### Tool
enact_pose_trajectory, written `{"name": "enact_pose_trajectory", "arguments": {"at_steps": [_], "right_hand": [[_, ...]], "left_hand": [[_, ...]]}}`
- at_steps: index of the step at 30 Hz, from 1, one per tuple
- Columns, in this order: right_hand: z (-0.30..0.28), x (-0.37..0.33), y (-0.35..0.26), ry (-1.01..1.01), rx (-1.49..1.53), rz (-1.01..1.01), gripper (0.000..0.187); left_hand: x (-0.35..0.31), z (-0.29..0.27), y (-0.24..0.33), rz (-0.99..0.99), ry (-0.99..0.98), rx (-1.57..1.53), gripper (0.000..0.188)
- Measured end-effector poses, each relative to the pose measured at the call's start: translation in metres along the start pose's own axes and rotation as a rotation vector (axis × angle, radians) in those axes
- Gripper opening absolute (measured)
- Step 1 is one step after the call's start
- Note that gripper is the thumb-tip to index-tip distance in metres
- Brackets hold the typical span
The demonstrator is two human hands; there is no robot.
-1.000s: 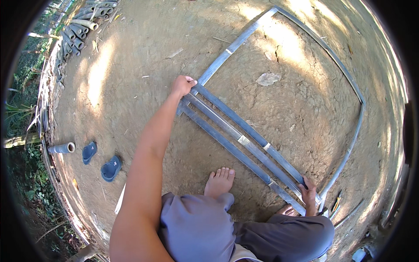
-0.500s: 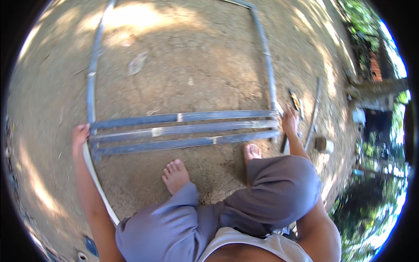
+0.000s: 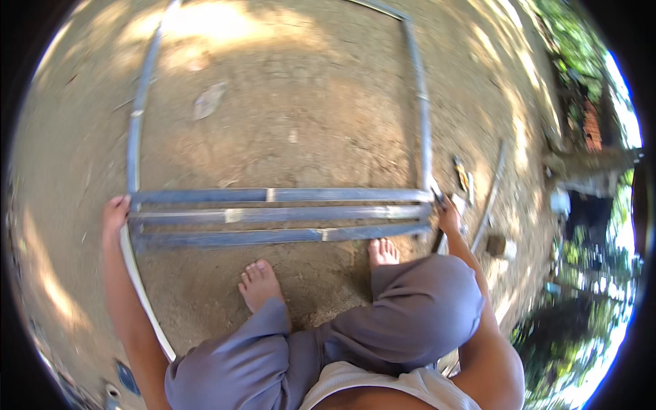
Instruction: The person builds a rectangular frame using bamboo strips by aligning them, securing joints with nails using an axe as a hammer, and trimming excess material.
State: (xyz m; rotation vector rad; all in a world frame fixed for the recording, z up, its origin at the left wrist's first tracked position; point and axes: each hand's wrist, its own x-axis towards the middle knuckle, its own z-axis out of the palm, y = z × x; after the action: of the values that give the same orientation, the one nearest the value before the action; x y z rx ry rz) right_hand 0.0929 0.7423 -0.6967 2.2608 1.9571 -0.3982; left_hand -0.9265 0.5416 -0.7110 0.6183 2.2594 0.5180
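A rectangular frame of split bamboo strips, blue-grey with pale joints, lies on bare earth in front of me. Three bamboo slats cross its near end: the far slat point(image 3: 342, 195), the middle slat point(image 3: 307, 214) and the near slat point(image 3: 273, 238). My left hand point(image 3: 116, 213) is closed at the frame's left near corner, fingertips on the slat end. From there a pale thin strip point(image 3: 142, 290) runs back toward my lap. Beside the right corner, my right hand point(image 3: 449, 217) is closed around a small dark piece point(image 3: 439, 197), too blurred to name.
A yellow and black tool point(image 3: 460, 172) lies on the earth right of the frame, near a long thin strip point(image 3: 490, 195) and a small block point(image 3: 501, 247). My bare feet point(image 3: 260, 283) stand just behind the slats. A tree trunk and foliage are at far right.
My right hand has shifted down and closer to the slat ends, and a dark piece now shows at its fingers. The slats look more level. My left hand stays at its corner.
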Motion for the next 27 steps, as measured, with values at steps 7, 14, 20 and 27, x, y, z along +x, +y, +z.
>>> {"name": "enact_pose_trajectory", "arguments": {"at_steps": [7,14,20,27], "right_hand": [[-0.028,0.016,0.096,0.236,0.137,0.209,0.023],[-0.122,0.074,-0.236,0.107,0.524,-0.333,0.02],[-0.082,0.023,-0.543,-0.505,0.299,-1.054,0.013],[0.051,-0.053,-0.705,-0.705,0.311,-1.005,0.018]], "left_hand": [[-0.041,0.071,0.108,-0.097,-0.133,-0.216,0.027],[-0.075,0.048,0.082,-0.13,-0.019,-0.504,0.02],[-0.084,0.056,0.093,-0.075,0.116,-0.494,0.021],[-0.076,0.061,0.1,-0.029,0.117,-0.479,0.021]]}}
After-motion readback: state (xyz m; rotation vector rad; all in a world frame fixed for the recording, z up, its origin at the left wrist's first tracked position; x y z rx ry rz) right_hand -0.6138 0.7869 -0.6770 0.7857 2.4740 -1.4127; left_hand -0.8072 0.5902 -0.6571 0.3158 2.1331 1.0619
